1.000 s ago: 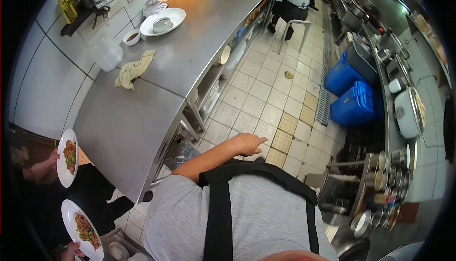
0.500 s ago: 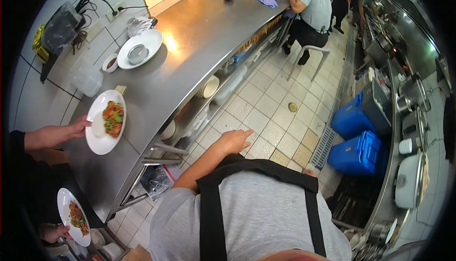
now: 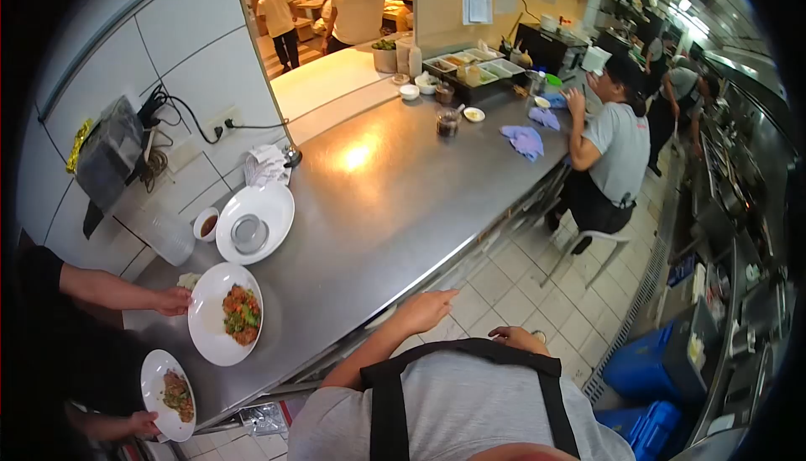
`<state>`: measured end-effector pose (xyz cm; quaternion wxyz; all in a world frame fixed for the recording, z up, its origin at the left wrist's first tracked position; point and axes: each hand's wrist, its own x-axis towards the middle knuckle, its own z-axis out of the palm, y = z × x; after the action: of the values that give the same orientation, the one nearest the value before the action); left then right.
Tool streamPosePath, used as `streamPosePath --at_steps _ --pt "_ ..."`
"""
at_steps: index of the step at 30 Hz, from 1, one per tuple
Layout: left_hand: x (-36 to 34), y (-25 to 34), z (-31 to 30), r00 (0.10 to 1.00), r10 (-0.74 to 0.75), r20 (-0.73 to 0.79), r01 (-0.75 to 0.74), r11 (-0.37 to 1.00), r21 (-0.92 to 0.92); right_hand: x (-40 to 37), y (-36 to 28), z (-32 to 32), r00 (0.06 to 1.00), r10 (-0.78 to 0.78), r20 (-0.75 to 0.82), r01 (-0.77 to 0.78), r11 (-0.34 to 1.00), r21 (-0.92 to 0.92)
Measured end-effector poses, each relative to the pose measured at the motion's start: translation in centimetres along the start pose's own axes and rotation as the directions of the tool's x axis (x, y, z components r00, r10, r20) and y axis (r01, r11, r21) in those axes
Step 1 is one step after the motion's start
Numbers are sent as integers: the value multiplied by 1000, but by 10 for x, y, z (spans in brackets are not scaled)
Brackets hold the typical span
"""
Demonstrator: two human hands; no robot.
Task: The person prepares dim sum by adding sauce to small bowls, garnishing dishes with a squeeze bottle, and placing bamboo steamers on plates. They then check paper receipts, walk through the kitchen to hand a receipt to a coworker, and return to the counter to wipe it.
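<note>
My left hand (image 3: 426, 310) is in front of my chest near the counter's front edge, fingers stretched forward, holding nothing. My right hand (image 3: 520, 339) is low by the apron's top edge, loosely bent with nothing visible in it; its finger detail is partly lost in shadow. At the left a co-worker in dark sleeves holds two white plates. The upper plate (image 3: 201, 331), bearing chopped orange, green and brown food (image 3: 242, 316), is over the steel counter (image 3: 369, 209). The lower plate (image 3: 154, 374), with similar food, is by the counter's near corner.
A white plate with a small round dish (image 3: 249, 233) and a sauce cup (image 3: 206, 223) stand by the tiled wall. Purple cloths (image 3: 525, 142) lie farther along. A co-worker (image 3: 617, 138) sits on a stool at the counter. Blue bins (image 3: 651, 369) stand at the right.
My view has tilted up and turned, showing the serving window. The co-worker's two plates have come forward toward the counter. My right hand has risen into view.
</note>
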<state>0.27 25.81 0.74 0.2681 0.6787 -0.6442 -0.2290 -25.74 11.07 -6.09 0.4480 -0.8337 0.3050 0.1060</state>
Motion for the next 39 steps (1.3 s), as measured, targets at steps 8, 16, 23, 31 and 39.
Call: streamPosePath --at_steps 8,16,23,31,39 --pt "97 -19 -33 957 -201 -209 194 979 -56 157 -10 -209 858 -341 -384 256 932 -257" --pt "145 -28 -36 577 -637 -511 454 771 -448 360 12 -408 411 -547 -729 312 836 -451" --pt "138 -38 -8 350 -730 -587 537 670 -513 391 -49 -348 607 -774 -179 622 603 -500" --pt "37 -14 2 -236 -864 -445 -249 497 -831 358 -183 -168 41 -905 423 984 -37 -173" --pt "-127 -29 -22 -699 -679 -225 -451 662 -599 414 -323 -3 -39 -882 470 980 -126 -157"
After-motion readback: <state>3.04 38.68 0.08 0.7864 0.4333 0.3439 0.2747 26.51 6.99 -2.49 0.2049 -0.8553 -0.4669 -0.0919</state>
